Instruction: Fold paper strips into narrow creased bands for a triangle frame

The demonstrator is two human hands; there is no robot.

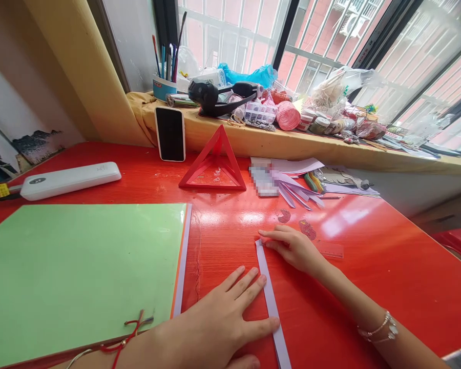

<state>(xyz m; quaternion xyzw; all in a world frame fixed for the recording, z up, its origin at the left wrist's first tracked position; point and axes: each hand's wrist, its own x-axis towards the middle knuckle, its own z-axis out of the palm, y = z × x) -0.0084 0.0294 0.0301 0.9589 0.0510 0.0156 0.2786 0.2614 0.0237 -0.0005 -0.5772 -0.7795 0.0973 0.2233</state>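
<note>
A narrow pale lilac paper strip point(270, 294) lies lengthwise on the red table, its far end slightly bent or folded. My left hand point(230, 312) rests flat with its fingers spread, the tips of some pressing on the strip's left side and middle. At the strip's far end, my right hand point(294, 248) has its thumb and fingers closed on the tip. The exact pinch is partly covered by the fingers. Beyond both hands stands a red triangular frame point(217, 164), shaped like an open pyramid.
Green sheets point(88, 261) lie at left, below a white power bank point(71, 180). A phone point(170, 134) leans on the sill. Lilac paper strips point(295, 187) are heaped at the back right. A clear ruler point(330, 249) is near my right wrist. Headphones point(223, 97) and craft supplies crowd the sill.
</note>
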